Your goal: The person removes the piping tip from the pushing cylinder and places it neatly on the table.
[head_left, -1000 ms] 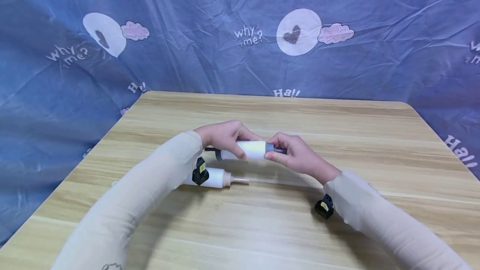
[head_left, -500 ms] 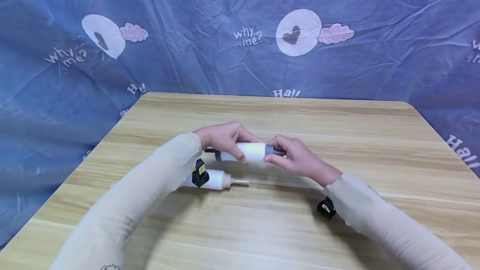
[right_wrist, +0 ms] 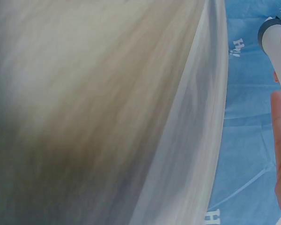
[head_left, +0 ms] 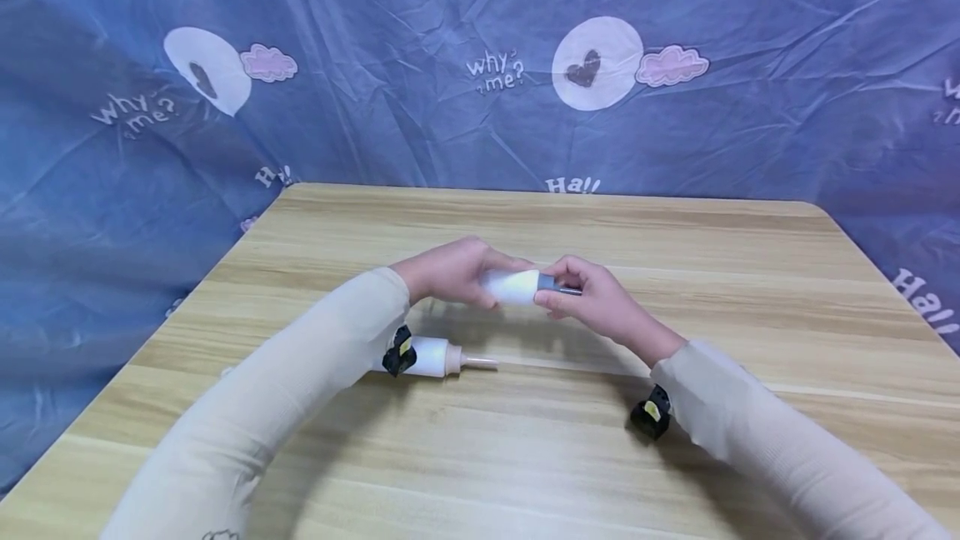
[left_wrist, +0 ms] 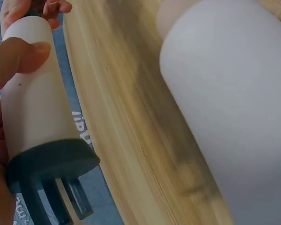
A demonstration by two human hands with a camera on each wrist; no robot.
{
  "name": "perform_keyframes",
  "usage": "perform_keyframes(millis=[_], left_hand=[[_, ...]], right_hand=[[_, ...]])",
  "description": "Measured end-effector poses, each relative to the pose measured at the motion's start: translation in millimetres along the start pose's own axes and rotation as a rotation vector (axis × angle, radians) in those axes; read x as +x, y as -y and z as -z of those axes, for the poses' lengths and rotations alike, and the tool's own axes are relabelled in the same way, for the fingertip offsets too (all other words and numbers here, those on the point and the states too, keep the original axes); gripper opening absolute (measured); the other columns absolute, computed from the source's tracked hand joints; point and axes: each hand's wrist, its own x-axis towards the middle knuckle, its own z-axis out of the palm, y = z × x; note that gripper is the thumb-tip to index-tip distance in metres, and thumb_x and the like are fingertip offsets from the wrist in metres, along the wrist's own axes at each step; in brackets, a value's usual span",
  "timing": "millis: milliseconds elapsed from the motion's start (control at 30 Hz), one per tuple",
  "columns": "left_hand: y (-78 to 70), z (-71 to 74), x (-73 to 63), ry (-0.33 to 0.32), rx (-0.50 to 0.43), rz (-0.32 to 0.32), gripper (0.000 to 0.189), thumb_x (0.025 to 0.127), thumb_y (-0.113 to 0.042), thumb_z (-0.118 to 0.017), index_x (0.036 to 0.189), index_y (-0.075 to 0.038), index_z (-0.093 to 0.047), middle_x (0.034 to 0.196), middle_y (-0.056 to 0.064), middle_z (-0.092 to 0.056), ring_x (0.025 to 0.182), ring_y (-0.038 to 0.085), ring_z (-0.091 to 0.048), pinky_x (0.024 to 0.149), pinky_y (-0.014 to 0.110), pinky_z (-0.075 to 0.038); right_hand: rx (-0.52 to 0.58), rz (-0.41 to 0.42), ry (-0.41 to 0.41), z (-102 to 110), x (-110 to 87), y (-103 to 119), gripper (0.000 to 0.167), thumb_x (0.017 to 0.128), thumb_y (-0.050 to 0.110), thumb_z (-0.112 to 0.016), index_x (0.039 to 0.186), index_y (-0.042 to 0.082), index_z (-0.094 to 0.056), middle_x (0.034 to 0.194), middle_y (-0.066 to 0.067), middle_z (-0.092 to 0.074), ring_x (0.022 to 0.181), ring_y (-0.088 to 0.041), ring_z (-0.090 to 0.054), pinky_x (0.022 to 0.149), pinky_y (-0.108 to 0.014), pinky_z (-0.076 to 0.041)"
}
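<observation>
My left hand point(head_left: 453, 267) grips the body of a white tube-shaped bottle point(head_left: 514, 287), thumb laid along its near side. At the bottle's right end, my right hand point(head_left: 600, 305) pinches the grey collar, where a thin dark rod sticks out. In the left wrist view, the opposite end of this bottle point(left_wrist: 37, 108) wears a dark green cap point(left_wrist: 54, 161) with several prongs; the head view has that end hidden behind my left hand. A second white bottle point(head_left: 430, 357), with a pale pink collar and thin clear tip, lies on the table below my left wrist, partly covered by the sleeve.
The wood-grain table point(head_left: 525, 457) spreads under both arms. A blue printed sheet point(head_left: 420, 107) hangs behind it and down its left side. Small black cameras point(head_left: 650, 413) sit at the wrists.
Both hands have shifted slightly up and to the right with the white bottle. Its left end has turned out of sight behind my left hand. The second bottle has stayed put.
</observation>
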Motion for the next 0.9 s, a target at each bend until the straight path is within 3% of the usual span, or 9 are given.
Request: perform_keyframes(millis=[233, 400, 500, 567, 800, 900], left_hand=[[-3.1, -2.0, 1.2, -0.001, 0.072, -0.004, 0.063, 0.072, -0.007, -0.074, 0.131, -0.013, -0.053, 0.121, 0.007, -0.062, 0.088, 0.014, -0.062, 0.077, 0.020, -0.048], [-4.5, -5.1, 0.5, 0.009, 0.061, -0.016, 0.063, 0.073, -0.007, -0.075, 0.131, -0.011, -0.052, 0.125, 0.007, -0.060, 0.096, 0.017, -0.063, 0.084, 0.021, -0.048], [-5.5, -6.1, 0.2, 0.016, 0.063, -0.032, 0.063, 0.073, -0.006, -0.074, 0.132, -0.010, -0.052, 0.127, 0.007, -0.058, 0.099, 0.017, -0.062, 0.087, 0.021, -0.047], [-5.9, -7.2, -0.2, 0.028, 0.050, -0.035, 0.063, 0.073, -0.005, -0.074, 0.132, -0.011, -0.051, 0.126, 0.007, -0.058, 0.093, 0.016, -0.063, 0.083, 0.019, -0.048], [-5.4, -12.3, -1.2, 0.104, -0.135, 0.036, 0.066, 0.074, -0.008, -0.073, 0.134, -0.015, -0.049, 0.119, 0.008, -0.063, 0.078, 0.010, -0.061, 0.073, 0.019, -0.050], [-4.2, -11.2, -0.9, 0.089, -0.129, 0.027, 0.065, 0.073, -0.009, -0.074, 0.134, -0.016, -0.050, 0.120, 0.007, -0.063, 0.078, 0.010, -0.060, 0.074, 0.020, -0.050]], right_hand=[[0.126, -0.068, 0.075, 2, 1.8, -3, 0.026, 0.083, 0.007, -0.067, 0.099, -0.006, -0.051, 0.086, -0.009, -0.063, 0.072, -0.018, -0.064, 0.069, -0.036, -0.056], [0.113, -0.048, 0.126, 4, 2.2, -6, 0.024, 0.082, 0.007, -0.067, 0.088, -0.002, -0.046, 0.083, -0.007, -0.061, 0.068, -0.016, -0.062, 0.063, -0.031, -0.055], [0.065, -0.006, 0.129, 4, 0.5, -9, 0.024, 0.083, 0.007, -0.067, 0.086, -0.001, -0.044, 0.081, -0.006, -0.059, 0.065, -0.014, -0.057, 0.058, -0.027, -0.051], [0.033, 0.025, 0.136, 4, -1.4, -11, 0.024, 0.083, 0.007, -0.067, 0.085, 0.000, -0.043, 0.080, -0.006, -0.057, 0.065, -0.013, -0.054, 0.056, -0.025, -0.047], [-0.196, 0.245, 0.224, 8, -7.7, -7, 0.028, 0.080, 0.006, -0.069, 0.084, 0.003, -0.042, 0.086, -0.008, -0.067, 0.071, -0.011, -0.056, 0.060, -0.023, -0.048], [-0.221, 0.272, 0.226, 10, -7.3, -5, 0.028, 0.080, 0.006, -0.070, 0.082, 0.004, -0.041, 0.089, -0.008, -0.068, 0.070, -0.012, -0.055, 0.059, -0.023, -0.047]])
